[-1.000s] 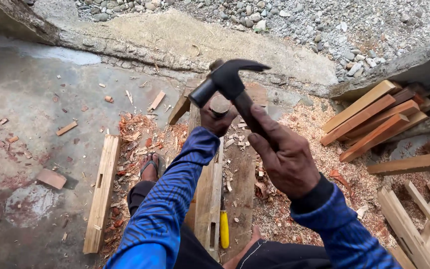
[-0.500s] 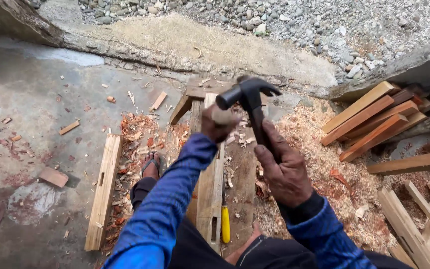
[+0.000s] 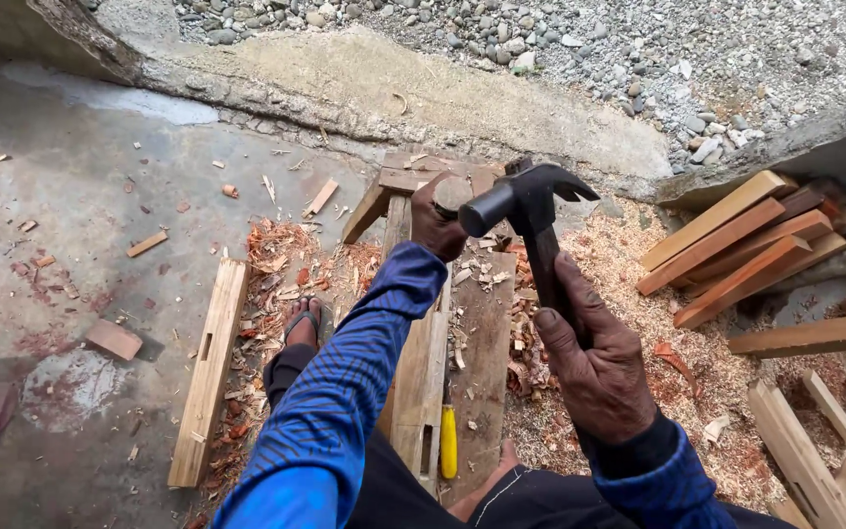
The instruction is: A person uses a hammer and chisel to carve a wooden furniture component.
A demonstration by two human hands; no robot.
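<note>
My right hand [image 3: 599, 377] has its grip clamped low on the handle of the black claw hammer [image 3: 526, 201], for leverage I judge, its striking face right at my left hand [image 3: 436, 223], whose grip is closed around a tool set upright on the long plank [image 3: 421, 367], presumably to steady it. That tool is almost wholly hidden in my fist, so I cannot tell its kind; beside the plank's near end a yellow handle [image 3: 448, 443] shows only in part.
</note>
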